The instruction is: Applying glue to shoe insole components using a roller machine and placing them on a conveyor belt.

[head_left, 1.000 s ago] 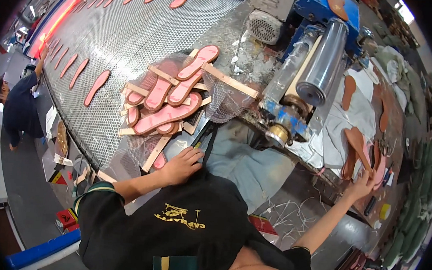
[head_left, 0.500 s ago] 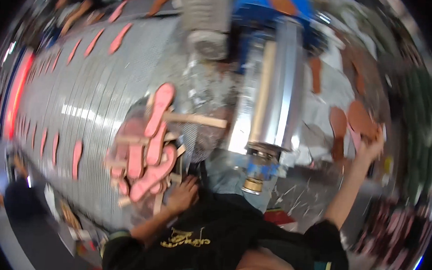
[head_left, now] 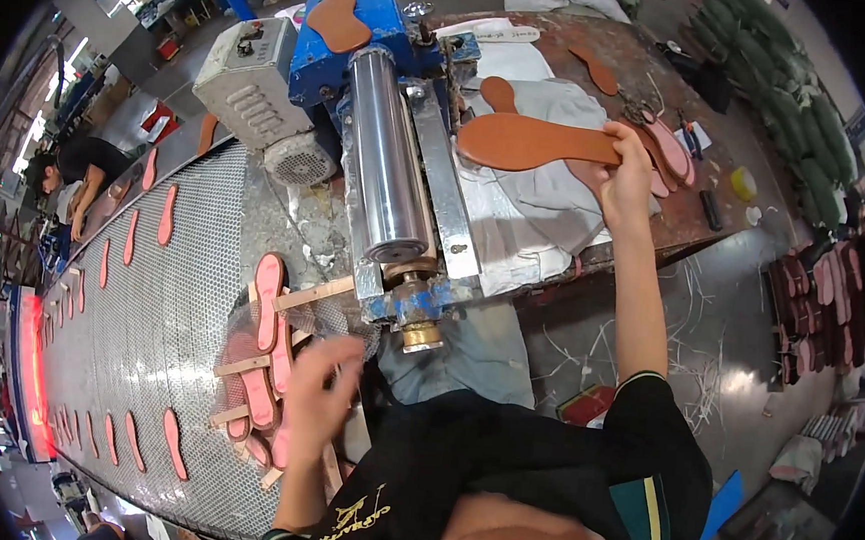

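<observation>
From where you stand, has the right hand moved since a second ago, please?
Yes, the right hand has moved left, farther from the yellow tape roll.

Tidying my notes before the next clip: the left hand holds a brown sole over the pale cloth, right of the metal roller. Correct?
Wrong hand: the head view shows the right hand, not the left hand, holding the brown sole over the pale cloth, right of the metal roller.

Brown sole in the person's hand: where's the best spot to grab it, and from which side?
Probably its narrow end, coming from the right, as the right hand does. The brown sole is long and flat; its wide end points left toward the shiny roller, so the slimmer end seems easiest to pinch.
</observation>
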A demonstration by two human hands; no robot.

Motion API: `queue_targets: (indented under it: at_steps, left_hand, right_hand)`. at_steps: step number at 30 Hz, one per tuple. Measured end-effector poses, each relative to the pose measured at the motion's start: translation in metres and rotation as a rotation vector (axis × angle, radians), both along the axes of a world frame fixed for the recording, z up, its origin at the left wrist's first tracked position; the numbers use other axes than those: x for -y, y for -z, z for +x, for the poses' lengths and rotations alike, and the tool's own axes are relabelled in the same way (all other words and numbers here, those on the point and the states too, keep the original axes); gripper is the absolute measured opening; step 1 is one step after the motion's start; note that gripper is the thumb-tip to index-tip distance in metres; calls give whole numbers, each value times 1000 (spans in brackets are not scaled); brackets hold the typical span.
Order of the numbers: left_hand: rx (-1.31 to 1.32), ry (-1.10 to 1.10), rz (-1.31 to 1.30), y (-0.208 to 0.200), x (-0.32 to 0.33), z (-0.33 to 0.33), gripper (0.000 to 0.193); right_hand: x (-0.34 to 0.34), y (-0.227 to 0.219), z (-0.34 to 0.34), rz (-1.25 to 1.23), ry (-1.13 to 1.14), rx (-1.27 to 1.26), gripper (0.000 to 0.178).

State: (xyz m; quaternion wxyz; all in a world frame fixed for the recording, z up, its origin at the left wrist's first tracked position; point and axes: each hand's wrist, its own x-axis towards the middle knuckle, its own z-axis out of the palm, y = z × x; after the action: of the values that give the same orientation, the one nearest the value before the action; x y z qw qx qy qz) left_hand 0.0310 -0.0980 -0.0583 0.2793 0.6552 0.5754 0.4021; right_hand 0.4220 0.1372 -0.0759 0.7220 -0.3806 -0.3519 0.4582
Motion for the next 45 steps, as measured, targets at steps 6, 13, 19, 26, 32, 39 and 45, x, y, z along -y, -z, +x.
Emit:
queue_targets:
  at_steps: [6,13,19,26,32,39,45]
  left_hand:
    - [-322,173,210,-71,-105,-37,49]
    - [-552,459,146,-86,-193,-33,89]
    - [-682,324,194,-81,-208,-43,80]
    - [-558,280,40,-63,-203,-91,73]
    - [405,165,-271,-9,-148,-173,60]
    - [1242,-515,166,75,44,-278,29]
    - [1565,-1047,487,136,182,-311,38]
  right_hand:
    - [-9,-24,-71,0,-195,108,21]
    - [32,-30,-85,33,-416,151,42]
    - [96,48,-55,-351,-683,370,28]
    - [137,133,-75,-667,-1234,523,22]
    - [162,227,-104,-821,-1449,566,21]
    - [143,239,-105,-895,-1543,538,22]
    - [136,226,-117,-997,-1644,651,22]
